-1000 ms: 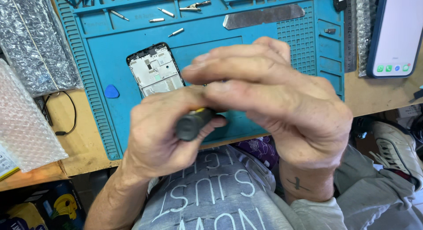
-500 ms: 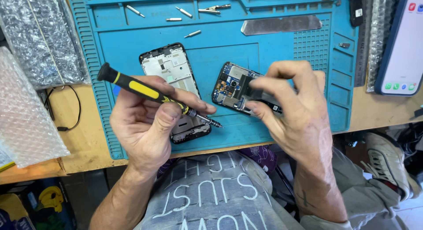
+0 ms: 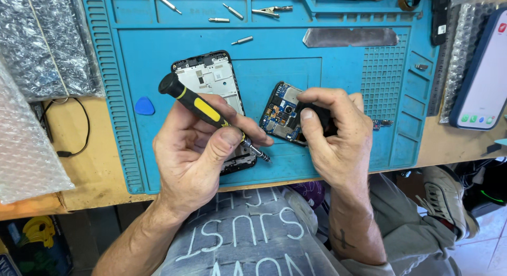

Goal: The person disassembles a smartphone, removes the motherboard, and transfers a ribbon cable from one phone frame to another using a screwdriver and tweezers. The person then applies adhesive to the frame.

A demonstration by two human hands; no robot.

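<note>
My left hand [image 3: 198, 149] grips a black and yellow screwdriver [image 3: 203, 108], its tip pointing down and right over the blue work mat [image 3: 327, 75]. Under that hand lies an opened phone frame [image 3: 211, 75], face up, partly hidden by my fingers. My right hand [image 3: 335, 133] holds a phone circuit board assembly [image 3: 281, 113] with blue parts, pinching its right end so that the board tilts just above the mat. The screwdriver tip sits a short way left of and below the board.
A blue pick [image 3: 144, 106] lies left of the frame. Screwdriver bits [image 3: 242, 40], tweezers [image 3: 272, 11] and a metal plate [image 3: 349, 37] sit at the mat's far side. Bubble wrap [image 3: 31, 133] covers the left of the bench. A lit phone [image 3: 483, 80] rests at right.
My hands have parted from being clasped around the screwdriver. The left hand now holds the screwdriver alone, and the right hand has taken hold of the circuit board and shifted slightly.
</note>
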